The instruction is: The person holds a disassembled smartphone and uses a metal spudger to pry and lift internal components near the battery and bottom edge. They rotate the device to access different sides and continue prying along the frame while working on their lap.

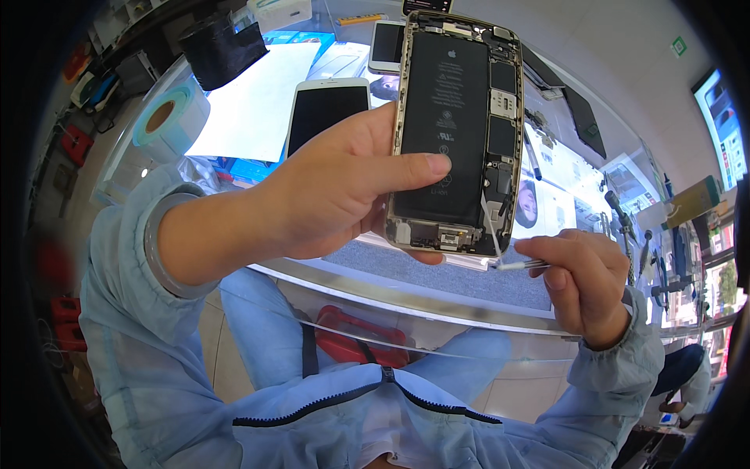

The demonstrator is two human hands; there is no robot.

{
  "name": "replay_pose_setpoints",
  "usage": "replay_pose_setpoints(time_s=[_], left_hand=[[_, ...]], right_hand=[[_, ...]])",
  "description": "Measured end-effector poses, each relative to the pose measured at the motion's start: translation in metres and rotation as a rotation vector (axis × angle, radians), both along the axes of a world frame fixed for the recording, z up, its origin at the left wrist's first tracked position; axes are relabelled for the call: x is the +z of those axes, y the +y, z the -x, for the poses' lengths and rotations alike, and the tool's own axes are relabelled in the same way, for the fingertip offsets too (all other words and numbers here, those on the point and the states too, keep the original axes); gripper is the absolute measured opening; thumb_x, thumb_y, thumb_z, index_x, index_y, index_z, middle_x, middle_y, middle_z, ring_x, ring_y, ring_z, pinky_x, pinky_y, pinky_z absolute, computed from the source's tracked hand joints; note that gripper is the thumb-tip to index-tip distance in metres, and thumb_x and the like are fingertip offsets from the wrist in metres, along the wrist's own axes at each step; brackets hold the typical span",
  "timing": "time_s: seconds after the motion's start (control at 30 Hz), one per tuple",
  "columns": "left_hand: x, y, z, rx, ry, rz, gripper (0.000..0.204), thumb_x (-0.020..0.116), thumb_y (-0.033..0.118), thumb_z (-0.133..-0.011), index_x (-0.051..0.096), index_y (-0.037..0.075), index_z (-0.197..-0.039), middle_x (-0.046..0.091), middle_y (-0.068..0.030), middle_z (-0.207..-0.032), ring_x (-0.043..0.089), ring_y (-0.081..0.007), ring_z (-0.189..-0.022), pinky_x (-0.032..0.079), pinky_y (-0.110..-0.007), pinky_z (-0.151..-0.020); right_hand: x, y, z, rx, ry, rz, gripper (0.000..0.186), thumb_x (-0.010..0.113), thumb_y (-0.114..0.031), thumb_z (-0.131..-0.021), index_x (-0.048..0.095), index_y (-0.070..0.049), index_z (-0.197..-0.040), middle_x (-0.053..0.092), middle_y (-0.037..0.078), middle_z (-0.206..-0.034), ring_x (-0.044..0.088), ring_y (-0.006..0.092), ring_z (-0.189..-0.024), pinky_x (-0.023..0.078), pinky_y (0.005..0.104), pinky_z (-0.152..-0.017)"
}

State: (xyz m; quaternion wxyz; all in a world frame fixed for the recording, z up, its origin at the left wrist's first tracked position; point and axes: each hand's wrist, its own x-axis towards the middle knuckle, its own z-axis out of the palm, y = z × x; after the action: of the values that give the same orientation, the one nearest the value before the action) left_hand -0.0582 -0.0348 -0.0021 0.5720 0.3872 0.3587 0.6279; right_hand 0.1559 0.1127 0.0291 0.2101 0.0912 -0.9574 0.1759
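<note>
My left hand (344,176) grips an opened smartphone (504,105) from its left side, thumb lying across the black battery (449,102) and fingers behind the frame. The phone's back cover side faces down and its insides show: circuit parts run along the right edge, connectors along the bottom. At the lower right corner, my right hand (586,273) pinches slim metal tweezers (537,264). A thin white strip (491,227) stretches from the battery's lower right edge down to the tweezers' tip, where white material is gathered.
A white-fronted phone (332,100) and another phone (387,45) lie on the lit glass counter behind. To the left are a tape roll (160,117), a white sheet (254,102) and a black container (223,51). Loose phone parts (582,121) and several tools (621,215) lie right.
</note>
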Motion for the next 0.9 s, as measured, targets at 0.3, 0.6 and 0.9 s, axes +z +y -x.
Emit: replay_pose_setpoints(time_s=[0.3,0.6,0.9], left_hand=[[0.002,-0.002,-0.001,-0.062,-0.006,0.022,0.044,0.052,0.011,-0.091,0.032,0.003,-0.13,0.054,-0.0134,-0.118,0.062,-0.0212,-0.099,0.059,-0.035,-0.072],[0.003,-0.001,-0.004,-0.053,-0.005,0.015,0.046,0.052,0.012,-0.091,0.03,0.003,-0.131,0.053,-0.0149,-0.119,0.062,-0.0233,-0.1,0.061,-0.036,-0.067],[-0.001,-0.001,-0.004,-0.058,0.045,0.016,0.048,0.053,0.008,-0.09,0.03,0.002,-0.132,0.054,-0.0141,-0.121,0.058,-0.0199,-0.106,0.053,-0.033,-0.086]], right_hand=[[-0.004,-0.003,0.006,0.08,0.187,-0.147,0.025,0.075,-0.007,-0.065,0.064,0.0,-0.086,0.059,0.008,-0.07,0.057,0.0189,-0.057,0.041,0.0287,-0.046],[0.001,-0.013,0.003,-0.052,0.015,0.036,0.032,0.072,0.0,-0.069,0.061,0.002,-0.099,0.058,0.014,-0.079,0.059,0.0221,-0.065,0.046,0.0275,-0.053],[-0.008,-0.005,0.008,0.003,0.224,-0.085,0.029,0.067,0.009,-0.068,0.061,0.0,-0.095,0.054,0.012,-0.084,0.054,0.0194,-0.066,0.044,0.0276,-0.057]])
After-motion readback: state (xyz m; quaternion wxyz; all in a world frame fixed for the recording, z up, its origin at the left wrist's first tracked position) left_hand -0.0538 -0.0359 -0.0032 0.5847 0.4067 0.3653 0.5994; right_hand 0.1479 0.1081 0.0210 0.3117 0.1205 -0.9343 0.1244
